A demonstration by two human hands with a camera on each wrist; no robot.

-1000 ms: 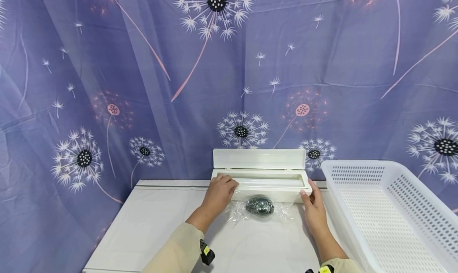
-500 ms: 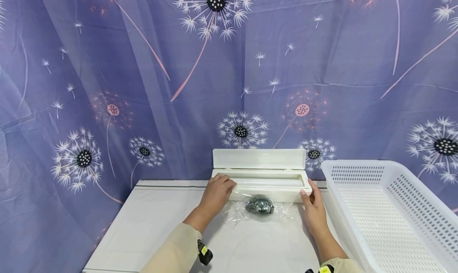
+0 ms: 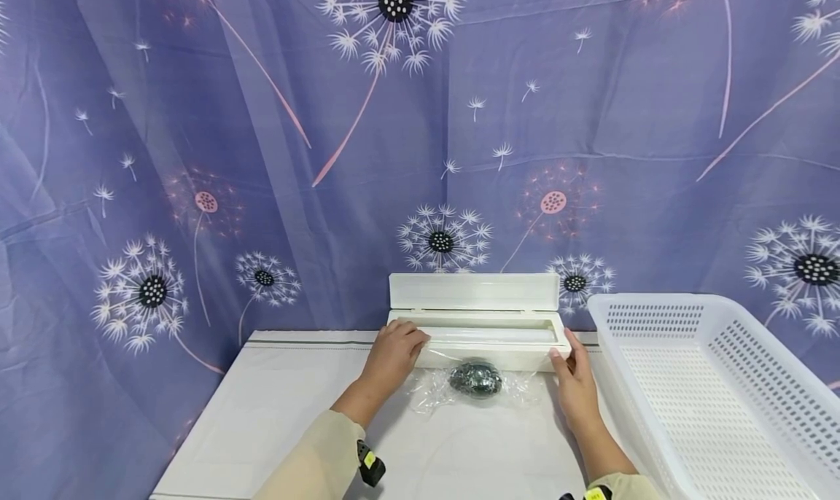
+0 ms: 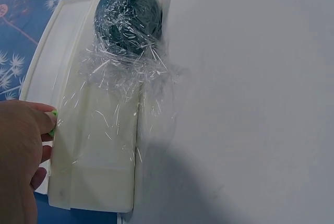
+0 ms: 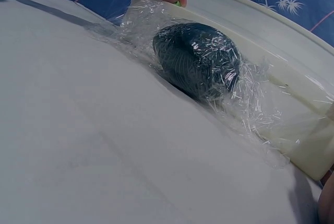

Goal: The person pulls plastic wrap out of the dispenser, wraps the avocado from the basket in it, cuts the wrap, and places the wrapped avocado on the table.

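A white cling film dispenser box (image 3: 488, 358) stands at the back of the table, its lid (image 3: 474, 291) raised and a roll (image 3: 495, 334) inside. My left hand (image 3: 391, 354) is at its front rim near the left end, pinching a small green slider (image 4: 54, 121), mostly hidden by the fingers. At the right end, my right hand (image 3: 577, 387) grips the box, thumb in front and fingers round the side. Against the box's front lies a dark green oval thing (image 3: 475, 379) in crumpled cling film (image 5: 255, 98). Clear film stretches from it up over the box front.
To the right stands a white perforated plastic basket (image 3: 646, 405). A purple curtain (image 3: 341, 230) with dandelion prints hangs directly behind the table (image 3: 262, 405), which has a white covering.
My left hand has slid a little to the left along the box's front rim. The right hand, the box and the wrapped green thing have stayed in place.
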